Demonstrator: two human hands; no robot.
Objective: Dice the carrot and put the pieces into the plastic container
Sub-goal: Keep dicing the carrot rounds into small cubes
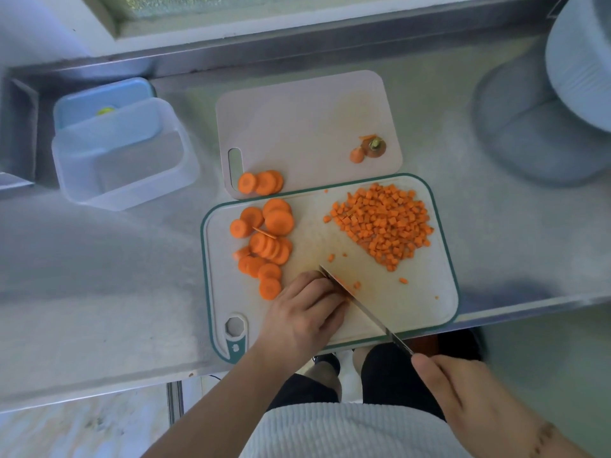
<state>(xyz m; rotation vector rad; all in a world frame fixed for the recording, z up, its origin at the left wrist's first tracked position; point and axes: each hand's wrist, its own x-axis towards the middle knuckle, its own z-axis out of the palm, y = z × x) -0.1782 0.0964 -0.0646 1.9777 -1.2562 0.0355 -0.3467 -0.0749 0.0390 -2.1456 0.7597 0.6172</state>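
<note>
My knife (365, 310) lies with its long axis running diagonally across the green-edged cutting board (443, 259), tip pointing up and left toward the carrot slices (264, 239), handle end down at the board's near edge in my right hand (463, 395); those fingers are curled round the handle; my left hand (304, 312) rests on the board beside the blade, fingers bent and pressed together over a bit of carrot I can barely see; the slices are flat orange rounds, overlapping on the board's left part; the diced carrot (383, 223) is a heap of small orange cubes on the board's far right part; a few more rounds (261, 183) and the carrot's stem end (373, 147) lie on the plain board (297, 120) just beyond; the clear plastic container (122, 157) stands on the table (99, 276) well left of the green-edged board.
</note>
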